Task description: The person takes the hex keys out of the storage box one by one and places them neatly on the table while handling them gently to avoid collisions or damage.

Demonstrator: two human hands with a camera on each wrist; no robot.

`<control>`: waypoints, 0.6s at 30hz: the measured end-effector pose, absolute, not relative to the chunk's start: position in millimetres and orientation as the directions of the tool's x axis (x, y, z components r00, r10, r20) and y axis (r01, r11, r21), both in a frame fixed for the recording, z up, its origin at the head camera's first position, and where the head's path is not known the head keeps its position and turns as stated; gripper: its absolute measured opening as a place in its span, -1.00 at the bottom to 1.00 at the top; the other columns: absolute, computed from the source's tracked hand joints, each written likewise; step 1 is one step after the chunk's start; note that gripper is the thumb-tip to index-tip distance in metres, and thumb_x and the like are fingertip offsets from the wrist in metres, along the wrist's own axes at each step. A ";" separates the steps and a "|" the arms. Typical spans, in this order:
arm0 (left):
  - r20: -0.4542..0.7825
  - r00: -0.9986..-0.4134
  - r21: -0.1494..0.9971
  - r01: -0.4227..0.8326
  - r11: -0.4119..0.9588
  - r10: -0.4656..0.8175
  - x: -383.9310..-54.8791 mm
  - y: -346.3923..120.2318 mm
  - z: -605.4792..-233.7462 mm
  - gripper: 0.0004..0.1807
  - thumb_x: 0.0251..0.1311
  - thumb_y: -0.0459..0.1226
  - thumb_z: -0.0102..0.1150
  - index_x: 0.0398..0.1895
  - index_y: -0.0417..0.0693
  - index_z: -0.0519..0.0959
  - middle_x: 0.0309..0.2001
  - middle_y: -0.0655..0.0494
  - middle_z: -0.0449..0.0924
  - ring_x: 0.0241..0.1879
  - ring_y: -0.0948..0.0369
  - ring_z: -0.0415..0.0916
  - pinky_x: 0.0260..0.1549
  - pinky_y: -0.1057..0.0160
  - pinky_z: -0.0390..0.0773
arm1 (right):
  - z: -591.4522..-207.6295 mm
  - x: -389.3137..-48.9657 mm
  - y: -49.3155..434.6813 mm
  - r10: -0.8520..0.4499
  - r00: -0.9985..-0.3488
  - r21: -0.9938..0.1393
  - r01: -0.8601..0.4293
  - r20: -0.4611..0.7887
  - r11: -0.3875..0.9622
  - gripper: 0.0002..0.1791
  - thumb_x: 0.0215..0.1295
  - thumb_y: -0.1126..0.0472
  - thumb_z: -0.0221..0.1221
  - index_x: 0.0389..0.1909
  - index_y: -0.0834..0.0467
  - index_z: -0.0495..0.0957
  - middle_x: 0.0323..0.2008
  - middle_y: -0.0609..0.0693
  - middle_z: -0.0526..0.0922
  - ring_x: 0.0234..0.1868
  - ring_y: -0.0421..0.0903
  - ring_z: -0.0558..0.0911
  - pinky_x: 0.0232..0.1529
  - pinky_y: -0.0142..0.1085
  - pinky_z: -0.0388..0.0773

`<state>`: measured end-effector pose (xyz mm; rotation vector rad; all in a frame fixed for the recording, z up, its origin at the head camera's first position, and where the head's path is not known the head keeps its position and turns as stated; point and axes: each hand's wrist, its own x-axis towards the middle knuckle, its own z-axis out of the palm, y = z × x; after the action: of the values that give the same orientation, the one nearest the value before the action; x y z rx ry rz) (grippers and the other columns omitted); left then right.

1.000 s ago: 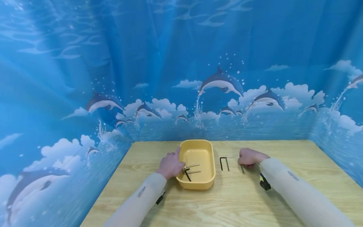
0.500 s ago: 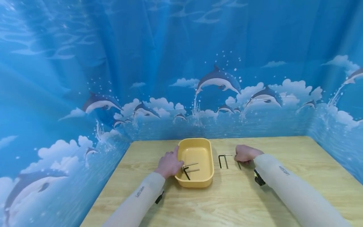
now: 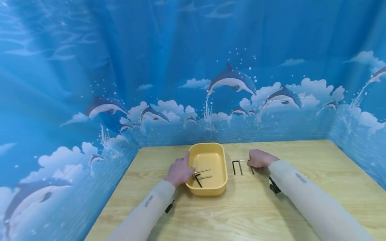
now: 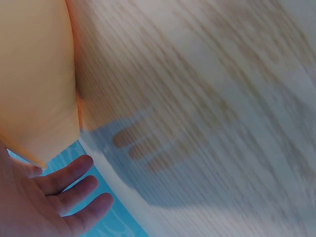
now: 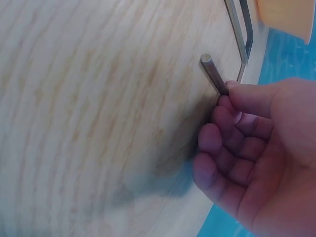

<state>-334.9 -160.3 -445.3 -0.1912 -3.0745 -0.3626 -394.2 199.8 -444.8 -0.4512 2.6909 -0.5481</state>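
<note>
My left hand [image 3: 180, 170] holds the left rim of a yellow plastic bin [image 3: 223, 187], thumb over the inside edge. In the left wrist view, the other fingers [image 4: 81, 190] spread loosely along the outside of the bin's wall. Several hex keys [image 3: 205, 177], silver and black, lie inside the bin near my thumb. My right hand [image 3: 259, 158] pinches a hex key [image 5: 212, 74] between thumb and index finger, its hexagonal end sticking out low over the table. Just left of that hand, a black hex key [image 3: 234, 167] and a silver hex key [image 3: 240, 167] lie side by side.
The pale wood-grain table [image 3: 223, 217] ends at the back against a blue curtain [image 3: 169, 67] printed with dolphins. The curtain also closes off the left and right sides. The bin stands near the table's back edge.
My right hand has shifted left with the hex key, close up to the two lying on the table. The left hand keeps its place on the bin. The head view has tilted slightly.
</note>
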 end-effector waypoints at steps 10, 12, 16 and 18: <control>0.062 -0.991 0.246 0.133 0.960 0.121 -334.6 -162.0 -442.1 -0.15 0.30 0.02 0.09 0.59 -0.05 0.06 0.18 -0.31 0.54 0.18 -0.19 0.50 0.10 -0.18 0.52 | -442.8 -394.4 197.4 -0.375 -0.885 -0.425 -0.238 -0.276 0.874 -0.61 0.45 0.22 0.10 -0.64 0.15 0.57 -0.78 -0.04 0.47 -0.78 -0.19 0.34 -0.64 -0.32 0.39; 0.061 -0.990 0.244 0.139 0.960 0.128 -334.9 -161.7 -442.4 -0.15 0.31 0.02 0.08 0.59 -0.05 0.05 0.20 -0.30 0.53 0.19 -0.19 0.49 0.11 -0.17 0.52 | -443.1 -394.2 197.7 -0.372 -0.886 -0.421 -0.237 -0.276 0.876 -0.62 0.46 0.22 0.09 -0.61 0.16 0.58 -0.78 -0.04 0.47 -0.78 -0.19 0.34 -0.63 -0.32 0.39; 0.053 -0.991 0.243 0.132 0.961 0.123 -334.6 -161.0 -442.4 -0.16 0.33 0.02 0.07 0.59 -0.02 0.04 0.22 -0.29 0.52 0.20 -0.18 0.48 0.12 -0.17 0.51 | -443.2 -393.5 197.7 -0.377 -0.884 -0.424 -0.240 -0.275 0.873 -0.63 0.47 0.21 0.09 -0.58 0.18 0.60 -0.78 -0.05 0.46 -0.78 -0.18 0.33 -0.61 -0.31 0.39; 0.048 -0.992 0.246 0.124 0.961 0.115 -334.9 -161.0 -442.3 -0.16 0.34 0.03 0.06 0.60 0.00 0.03 0.24 -0.28 0.51 0.21 -0.18 0.47 0.14 -0.17 0.51 | -443.7 -393.5 197.8 -0.376 -0.885 -0.427 -0.238 -0.275 0.872 -0.62 0.47 0.20 0.08 -0.60 0.17 0.60 -0.79 -0.06 0.43 -0.79 -0.18 0.32 -0.61 -0.31 0.39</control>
<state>-334.9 -161.0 -442.3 -0.1874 -3.0778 -0.3891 -393.5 197.8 -443.7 -0.4563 2.6911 -0.5503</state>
